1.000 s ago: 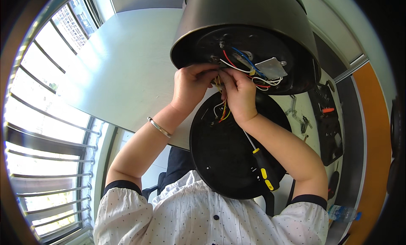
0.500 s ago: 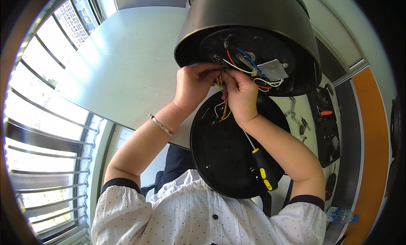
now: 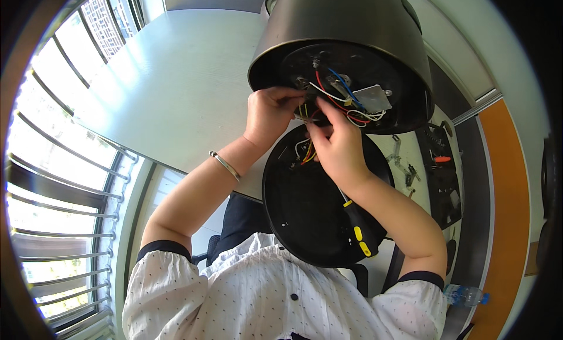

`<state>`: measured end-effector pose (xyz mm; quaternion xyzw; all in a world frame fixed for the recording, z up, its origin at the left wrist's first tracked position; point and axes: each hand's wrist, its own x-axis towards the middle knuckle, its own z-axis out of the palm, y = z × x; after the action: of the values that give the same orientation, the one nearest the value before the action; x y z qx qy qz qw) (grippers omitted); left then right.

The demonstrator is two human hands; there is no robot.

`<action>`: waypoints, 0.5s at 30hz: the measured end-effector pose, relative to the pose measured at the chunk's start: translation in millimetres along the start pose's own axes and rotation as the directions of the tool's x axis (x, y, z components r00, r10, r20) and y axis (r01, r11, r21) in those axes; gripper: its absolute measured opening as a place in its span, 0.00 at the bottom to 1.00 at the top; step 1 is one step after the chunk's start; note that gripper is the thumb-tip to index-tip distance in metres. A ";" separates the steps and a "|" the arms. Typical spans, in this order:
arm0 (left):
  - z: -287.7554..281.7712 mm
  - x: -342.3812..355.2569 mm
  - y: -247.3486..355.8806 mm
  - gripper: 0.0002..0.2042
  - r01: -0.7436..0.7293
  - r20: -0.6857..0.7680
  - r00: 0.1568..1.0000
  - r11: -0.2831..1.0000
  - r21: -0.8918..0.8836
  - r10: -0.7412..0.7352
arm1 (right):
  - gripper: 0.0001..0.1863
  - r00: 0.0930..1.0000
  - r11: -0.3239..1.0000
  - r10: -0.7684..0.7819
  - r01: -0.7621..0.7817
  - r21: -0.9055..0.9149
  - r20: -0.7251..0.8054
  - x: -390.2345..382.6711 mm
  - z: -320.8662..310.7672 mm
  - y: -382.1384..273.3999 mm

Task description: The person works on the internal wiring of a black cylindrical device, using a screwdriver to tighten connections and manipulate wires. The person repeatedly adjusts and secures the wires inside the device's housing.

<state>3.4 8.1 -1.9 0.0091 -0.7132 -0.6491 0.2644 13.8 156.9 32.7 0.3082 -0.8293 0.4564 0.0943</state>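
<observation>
A dark grey appliance body (image 3: 337, 17) lies tipped with its black underside facing me, showing red, white and blue wires (image 3: 343, 86) and a silver metal plate (image 3: 370, 98). My left hand (image 3: 270, 114) is closed at its lower left rim, pinching something small by the wires, which the fingers hide. My right hand (image 3: 337, 143) is closed on thin wires running down to a round black base (image 3: 299, 217) in front of me. A black and yellow screwdriver (image 3: 359, 228) lies on that base, its shaft partly behind my right hand.
A pale table (image 3: 152, 76) extends left toward a barred window (image 3: 53, 211). Small metal parts (image 3: 404, 164) and a black tool case (image 3: 443, 181) with an orange-handled tool lie at right, beside an orange panel (image 3: 501, 211). A plastic bottle (image 3: 463, 294) is low at right.
My right hand has shifted lower and turned, its thumb now further down the wires. My left hand stays at the rim. The view has shifted slightly.
</observation>
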 end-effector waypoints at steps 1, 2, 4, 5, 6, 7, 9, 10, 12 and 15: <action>-0.8 0.0 0.8 0.05 0.000 -0.002 1.000 1.000 0.005 0.000 | 0.17 0.999 0.999 -0.011 0.013 -0.049 0.036 -6.9 -8.4 -9.7; 0.2 0.0 2.0 0.05 -0.001 0.002 1.000 1.000 0.006 0.001 | 0.18 0.998 0.995 -0.020 0.027 -0.101 0.066 -14.1 -18.8 -19.1; -0.5 -1.1 2.7 0.05 0.000 0.000 1.000 1.000 0.002 0.000 | 0.18 0.990 0.964 -0.095 0.118 -0.239 0.105 -30.7 -35.5 -34.6; 1.5 -0.8 1.5 0.05 -0.001 0.001 1.000 1.000 -0.004 0.001 | 0.17 0.981 0.923 -0.038 0.107 -0.369 0.190 -39.9 -46.2 -41.9; 0.4 -0.6 1.0 0.05 -0.001 -0.006 1.000 1.000 -0.005 0.001 | 0.16 0.963 0.866 0.025 0.114 -0.487 0.270 -49.1 -54.2 -47.5; -0.9 -0.3 1.6 0.05 -0.004 -0.007 1.000 1.000 0.009 0.004 | 0.14 0.950 0.790 -0.004 0.195 -0.581 0.313 -60.1 -59.9 -49.8; 0.5 -0.4 1.9 0.06 -0.008 0.006 1.000 0.999 0.032 0.007 | 0.15 0.915 0.701 0.098 0.216 -0.679 0.392 -80.5 -69.9 -55.8; 0.2 -0.2 0.0 0.06 -0.017 -0.002 1.000 0.999 0.033 0.017 | 0.17 0.895 0.670 0.135 0.233 -0.705 0.424 -88.4 -72.4 -57.3; 0.3 0.6 -5.9 0.06 -0.040 -0.015 0.999 0.998 0.039 0.040 | 0.19 0.890 0.632 0.152 0.246 -0.735 0.429 -101.1 -75.4 -57.8; 0.6 2.9 -10.3 0.06 -0.041 -0.020 0.999 0.998 0.043 0.042 | 0.20 0.878 0.653 0.228 0.183 -0.735 0.421 -107.3 -78.4 -52.5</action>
<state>-2.7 6.0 -10.5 0.0067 -0.7243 -0.6279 0.2850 120.3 245.7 66.8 0.3322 -0.9430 -0.0209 0.0003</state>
